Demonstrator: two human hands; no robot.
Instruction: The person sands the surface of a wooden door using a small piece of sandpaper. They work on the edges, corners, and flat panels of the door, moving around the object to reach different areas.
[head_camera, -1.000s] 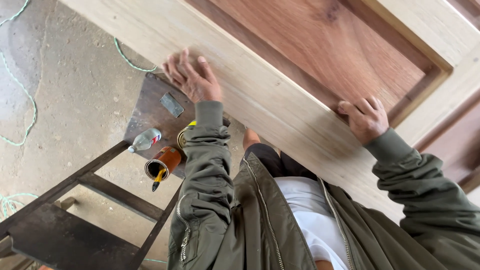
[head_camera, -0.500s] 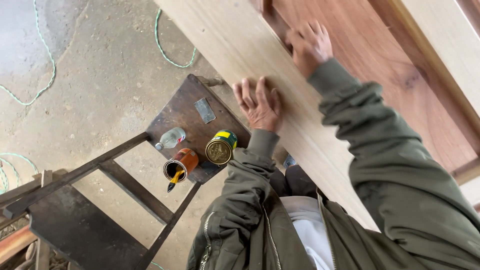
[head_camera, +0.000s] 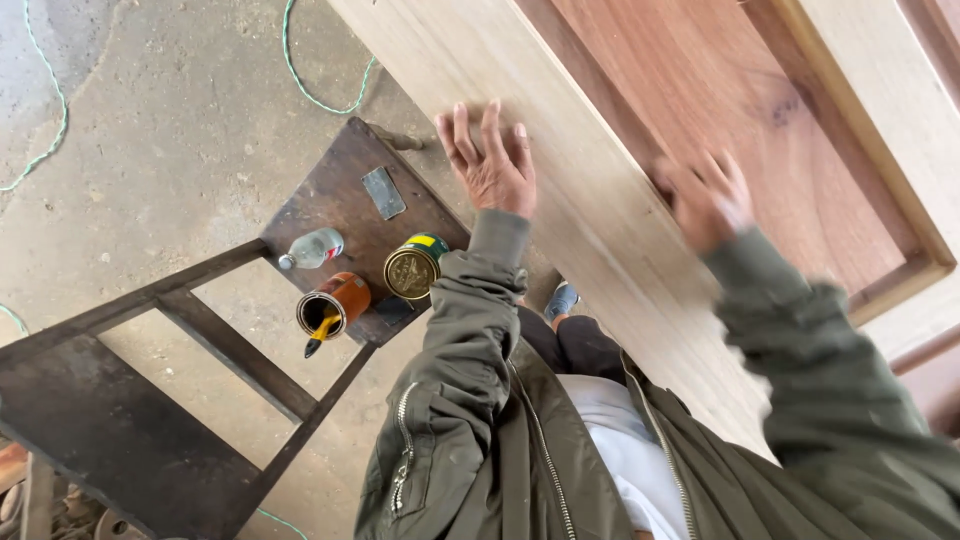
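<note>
Concrete floor (head_camera: 180, 150) below. Left hand (head_camera: 492, 165) flat on the wooden door (head_camera: 560, 150), fingers spread; right hand (head_camera: 705, 200) motion-blurred, finger state indeterminable.

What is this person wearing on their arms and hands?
Both arms are in long olive-green jacket sleeves with ribbed knit cuffs. The jacket hangs open with metal zips, plus a zipped pocket on the left sleeve. The left hand and right hand are bare, without gloves.

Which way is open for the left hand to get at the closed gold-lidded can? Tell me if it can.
Probably yes. The left hand lies flat on the wooden door, and the can stands on the dark stool just below, nothing between them.
</note>
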